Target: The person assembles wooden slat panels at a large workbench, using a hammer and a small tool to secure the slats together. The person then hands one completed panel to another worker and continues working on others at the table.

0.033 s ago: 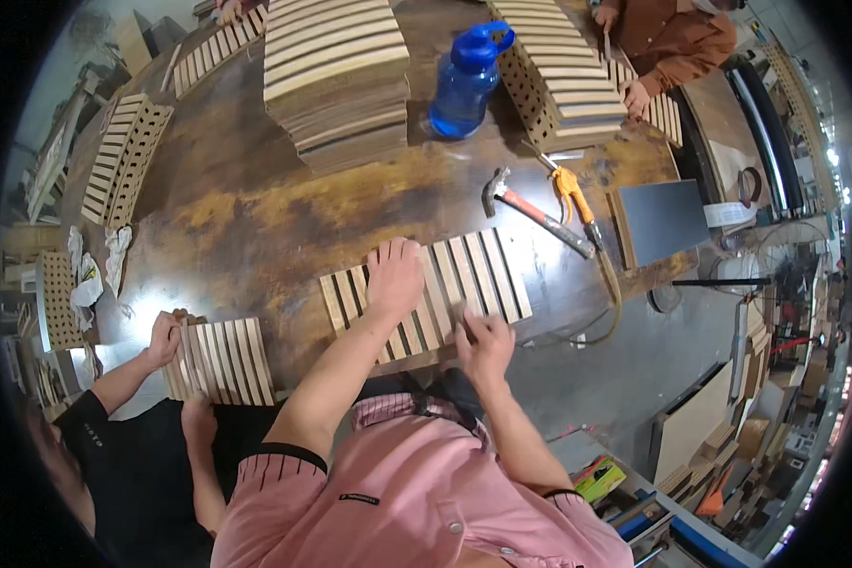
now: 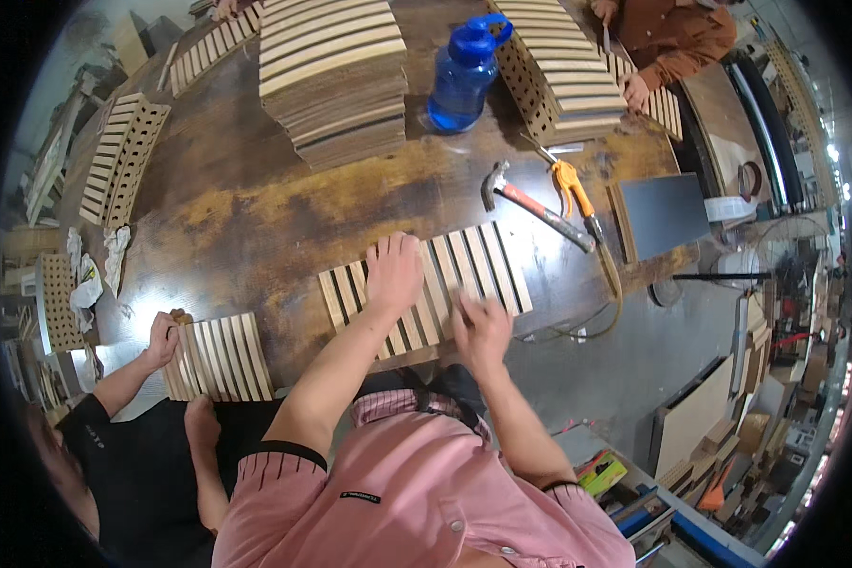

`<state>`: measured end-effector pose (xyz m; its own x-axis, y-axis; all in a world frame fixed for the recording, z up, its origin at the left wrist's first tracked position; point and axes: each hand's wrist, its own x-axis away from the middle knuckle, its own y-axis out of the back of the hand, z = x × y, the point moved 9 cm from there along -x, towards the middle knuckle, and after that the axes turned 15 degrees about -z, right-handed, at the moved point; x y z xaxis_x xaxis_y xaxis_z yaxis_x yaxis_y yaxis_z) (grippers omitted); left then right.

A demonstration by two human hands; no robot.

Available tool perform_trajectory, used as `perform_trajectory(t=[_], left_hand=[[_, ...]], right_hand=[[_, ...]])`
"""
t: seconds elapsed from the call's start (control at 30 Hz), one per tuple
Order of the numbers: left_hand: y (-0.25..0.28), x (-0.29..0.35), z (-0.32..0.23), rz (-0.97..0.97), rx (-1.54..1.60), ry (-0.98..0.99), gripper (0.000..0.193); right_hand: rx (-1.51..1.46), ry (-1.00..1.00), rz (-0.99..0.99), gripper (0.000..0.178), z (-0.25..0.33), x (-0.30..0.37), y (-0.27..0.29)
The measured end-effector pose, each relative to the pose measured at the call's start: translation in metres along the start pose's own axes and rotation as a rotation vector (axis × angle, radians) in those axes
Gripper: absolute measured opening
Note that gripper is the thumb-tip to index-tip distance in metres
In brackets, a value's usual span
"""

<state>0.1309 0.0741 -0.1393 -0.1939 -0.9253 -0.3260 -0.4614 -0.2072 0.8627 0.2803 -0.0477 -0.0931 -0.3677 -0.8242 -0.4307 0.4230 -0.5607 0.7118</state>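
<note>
A slatted wooden panel (image 2: 478, 265) of pale strips with dark gaps lies at the near edge of the table. My left hand (image 2: 395, 273) rests flat across its middle, fingers stretched toward the far edge. Over the near right part of the panel is my right hand (image 2: 483, 329), its fingers bent inward and slightly blurred. Whatever may be between those fingertips is too small to make out. Beyond the panel's right end lie a claw hammer (image 2: 540, 210) with a red and black handle and an orange air blow gun (image 2: 570, 185) on a hose.
A tall stack of slatted panels (image 2: 336, 85), a blue water bottle (image 2: 462, 80) and another stack (image 2: 573, 85) stand farther back. A dark board (image 2: 663, 216) lies right. At left, a co-worker in black handles a panel (image 2: 222, 358); one in brown (image 2: 677, 43) works far right.
My right hand has shifted a little away from me and slightly left over the panel. My left hand stays in place on it.
</note>
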Motion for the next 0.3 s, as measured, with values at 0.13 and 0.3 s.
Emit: perform_trajectory(t=[0.13, 0.3], left_hand=[[-0.006, -0.008, -0.002, 0.066, -0.019, 0.032, 0.022], [0.003, -0.006, 0.003, 0.05, 0.02, 0.043, 0.022]], right_hand=[[-0.078, 0.036, -0.108, 0.025, 0.009, -0.084, -0.076], [0.018, 0.02, 0.011, 0.027, 0.011, -0.074, -0.08]])
